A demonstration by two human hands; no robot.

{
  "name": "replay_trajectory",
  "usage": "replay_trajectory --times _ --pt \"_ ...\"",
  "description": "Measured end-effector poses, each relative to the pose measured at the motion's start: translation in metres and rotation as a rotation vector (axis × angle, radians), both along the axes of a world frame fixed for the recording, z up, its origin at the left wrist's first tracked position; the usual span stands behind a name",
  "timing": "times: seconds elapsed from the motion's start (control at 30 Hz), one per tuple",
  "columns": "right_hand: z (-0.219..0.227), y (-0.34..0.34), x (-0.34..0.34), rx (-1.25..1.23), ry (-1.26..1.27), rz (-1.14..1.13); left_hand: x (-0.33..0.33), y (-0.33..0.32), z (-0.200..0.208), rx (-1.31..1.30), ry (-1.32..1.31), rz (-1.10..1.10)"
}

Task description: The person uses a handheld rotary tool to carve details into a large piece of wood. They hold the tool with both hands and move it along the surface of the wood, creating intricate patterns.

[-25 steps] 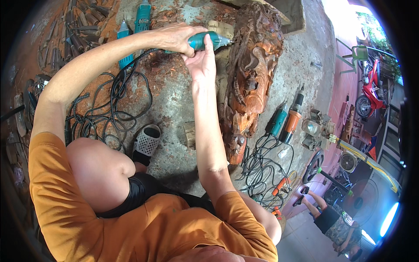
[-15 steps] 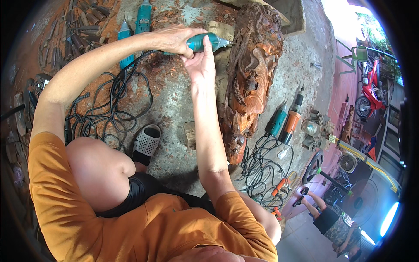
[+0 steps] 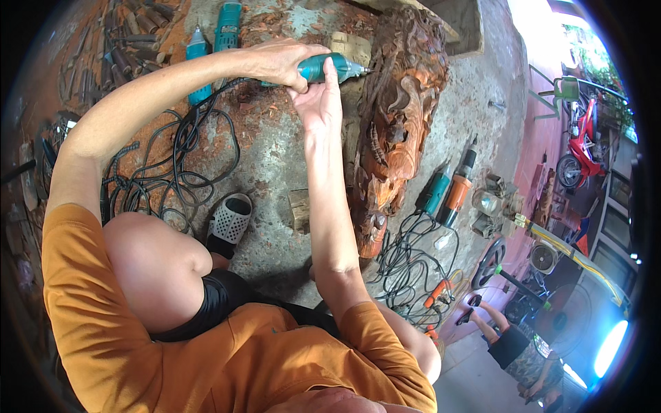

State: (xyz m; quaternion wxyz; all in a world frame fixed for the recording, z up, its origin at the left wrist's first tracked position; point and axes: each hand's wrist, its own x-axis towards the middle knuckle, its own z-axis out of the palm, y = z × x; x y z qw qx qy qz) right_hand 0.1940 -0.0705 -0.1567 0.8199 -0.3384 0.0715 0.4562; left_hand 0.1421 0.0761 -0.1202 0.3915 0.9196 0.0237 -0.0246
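My left hand [image 3: 284, 60] is wrapped from above round the rear of a teal die grinder [image 3: 323, 67]. My right hand [image 3: 320, 103] supports the same tool from the near side, its thumb laid across the body. The grinder lies roughly level, and its thin metal bit points right, meeting the left edge of a carved brown wood piece [image 3: 403, 103]. That carving is long, with deep curling relief, darker at its far end and more orange toward me. I cannot make out the exact contact spot of the bit. Wood blocks [image 3: 351, 47] sit beside and under the carving.
Two more teal grinders [image 3: 227, 27] lie beyond my left forearm, near tangled black cords [image 3: 182, 162]. Right of the carving are a teal grinder [image 3: 435, 191], an orange one [image 3: 456, 196] and more cords [image 3: 413, 261]. Chisels [image 3: 131, 48] lie far left. Another person [image 3: 520, 351] is at lower right.
Both hands keep their hold on the grinder, which has shifted very slightly to the right. The whole view has moved a little; nothing has been let go.
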Motion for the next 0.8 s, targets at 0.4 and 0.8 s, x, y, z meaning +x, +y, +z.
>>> replay_trajectory --times 0.4,0.8 --pt "-0.008 -0.003 -0.001 -0.002 0.007 -0.009 -0.004 -0.004 0.012 0.024 0.046 -0.04" --pt "-0.002 -0.009 -0.022 -0.002 0.039 -0.017 -0.019 -0.003 0.017 -0.026 0.044 -0.1"
